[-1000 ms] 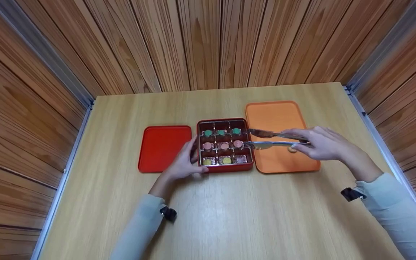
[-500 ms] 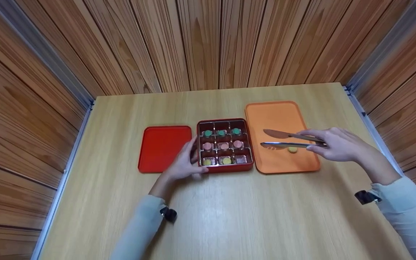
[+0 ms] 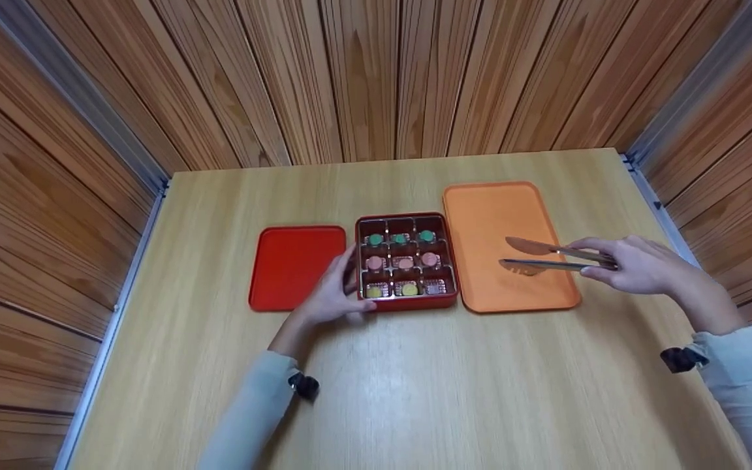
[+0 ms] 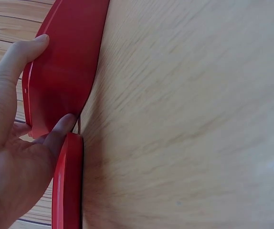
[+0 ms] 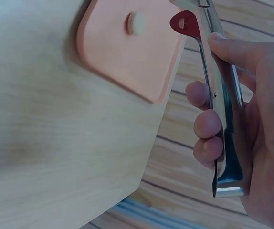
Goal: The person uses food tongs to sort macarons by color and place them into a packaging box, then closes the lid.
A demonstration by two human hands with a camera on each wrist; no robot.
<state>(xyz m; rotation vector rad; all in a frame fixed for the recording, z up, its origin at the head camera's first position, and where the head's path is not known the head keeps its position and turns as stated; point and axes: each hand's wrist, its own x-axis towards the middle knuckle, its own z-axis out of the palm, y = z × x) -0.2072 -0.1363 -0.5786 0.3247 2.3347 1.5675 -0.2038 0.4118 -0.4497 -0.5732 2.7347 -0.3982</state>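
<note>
Box [image 3: 418, 304], gripped by left hand [image 3: 331, 294], held eight pieces [image 3: 406, 262], apparently one to go, as right hand [image 3: 640, 264] held tongs [image 5: 221, 95] near counter's [image 3: 415, 391] right edge.

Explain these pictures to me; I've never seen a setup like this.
No robot here, just a person's bare hands. The wide view is taken from the head, looking down; the two close ones from the wrists. On the table lie a shallow red tray or lid, a divided red box and an orange tray. The box contains green pieces, pink pieces and yellow pieces; one small round piece sits on the orange tray. The left hand holds the box's near left corner; the right hand grips metal tongs.
</note>
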